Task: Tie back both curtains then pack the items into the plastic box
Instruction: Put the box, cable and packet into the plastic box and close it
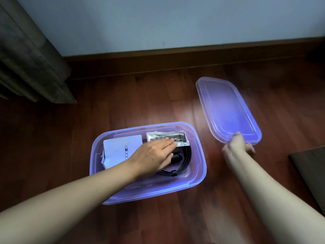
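A translucent purple plastic box (198,161) sits open on the wooden floor. Inside lie a white paper packet (119,147) at the left, a silvery sachet (177,137) at the back, and a coiled black cable (182,161) beneath. My left hand (154,155) reaches into the box with straight fingers lying flat over the sachet's edge and the cable. The box's purple lid (226,108) lies on the floor to the right. My right hand (237,147) grips the lid's near edge, thumb on top and fingers curled under it.
A grey-brown curtain (29,59) hangs to the floor at the far left against the pale wall (175,23). A dark skirting board (175,57) runs along the wall. A dark flat object (311,173) lies at the right edge.
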### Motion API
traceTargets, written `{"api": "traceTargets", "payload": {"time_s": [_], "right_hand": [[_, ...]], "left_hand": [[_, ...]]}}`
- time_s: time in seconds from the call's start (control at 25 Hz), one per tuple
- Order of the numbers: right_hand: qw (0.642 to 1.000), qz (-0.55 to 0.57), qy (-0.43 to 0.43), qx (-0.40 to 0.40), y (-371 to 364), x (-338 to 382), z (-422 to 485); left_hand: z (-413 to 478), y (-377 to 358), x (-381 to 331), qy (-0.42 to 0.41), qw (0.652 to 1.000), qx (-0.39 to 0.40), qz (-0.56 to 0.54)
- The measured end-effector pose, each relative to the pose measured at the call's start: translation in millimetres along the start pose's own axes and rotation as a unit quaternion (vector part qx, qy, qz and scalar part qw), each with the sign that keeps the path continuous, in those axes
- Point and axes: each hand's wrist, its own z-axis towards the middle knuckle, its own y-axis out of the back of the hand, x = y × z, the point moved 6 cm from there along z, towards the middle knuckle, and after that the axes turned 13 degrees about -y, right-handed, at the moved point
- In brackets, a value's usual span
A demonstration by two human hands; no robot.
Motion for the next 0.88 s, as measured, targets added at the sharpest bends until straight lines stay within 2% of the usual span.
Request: {"api": "traceTargets", "payload": {"time_s": [0.08, 0.12, 0.2, 0.24, 0.28, 0.32, 0.4, 0.44, 0.48, 0.52, 0.56, 0.6, 0.68, 0.72, 0.76, 0.8, 0.88], "right_hand": [[0.992, 0.123, 0.014, 0.002, -6, 23, -10], [0.982, 0.189, 0.006, 0.016, -10, 28, -7], [0.968, 0.222, -0.017, 0.112, -20, 34, -5], [0.963, 0.205, -0.023, 0.174, -24, 34, -7], [0.955, 0.179, -0.023, 0.237, -27, 34, -10], [0.941, 0.157, -0.027, 0.3, -32, 33, -17], [0.911, 0.104, -0.032, 0.397, -37, 35, -44], [0.9, 0.079, -0.027, 0.428, -38, 35, -57], [0.889, 0.048, -0.019, 0.455, -40, 33, -66], [0.882, 0.013, -0.013, 0.47, -40, 28, -72], [0.879, -0.02, -0.015, 0.475, -41, 22, -77], [0.879, -0.049, -0.022, 0.473, -41, 14, -81], [0.88, -0.107, -0.003, 0.464, -40, 1, -91], [0.885, -0.134, 0.024, 0.445, -38, -3, -92], [0.891, -0.165, 0.062, 0.418, -36, -7, -92], [0.895, -0.194, 0.101, 0.388, -33, -11, -91], [0.885, -0.245, 0.172, 0.356, -27, -22, -91]], "left_hand": [[2, 5, 5, 0.002, 1.0, -0.018, 0.015], [1, 10, 11, 0.041, 0.998, -0.03, -0.02], [-8, 17, 38, 0.18, 0.971, -0.062, -0.147], [-13, 20, 55, 0.261, 0.939, -0.078, -0.209], [-20, 23, 73, 0.347, 0.887, -0.112, -0.283], [-28, 28, 90, 0.419, 0.81, -0.174, -0.371], [-41, 42, 108, 0.502, 0.616, -0.304, -0.525], [-50, 50, 114, 0.508, 0.538, -0.345, -0.578], [-57, 61, 117, 0.496, 0.48, -0.374, -0.62], [-64, 74, 114, 0.488, 0.458, -0.379, -0.639], [-69, 83, 109, 0.489, 0.467, -0.369, -0.637], [-74, 89, 103, 0.504, 0.504, -0.352, -0.607], [-93, 91, 92, 0.549, 0.62, -0.301, -0.473], [-103, 90, 87, 0.556, 0.667, -0.291, -0.403], [-112, 87, 82, 0.554, 0.693, -0.287, -0.361], [-123, 83, 77, 0.554, 0.703, -0.286, -0.343], [-143, 74, 68, 0.566, 0.7, -0.285, -0.329]]}}
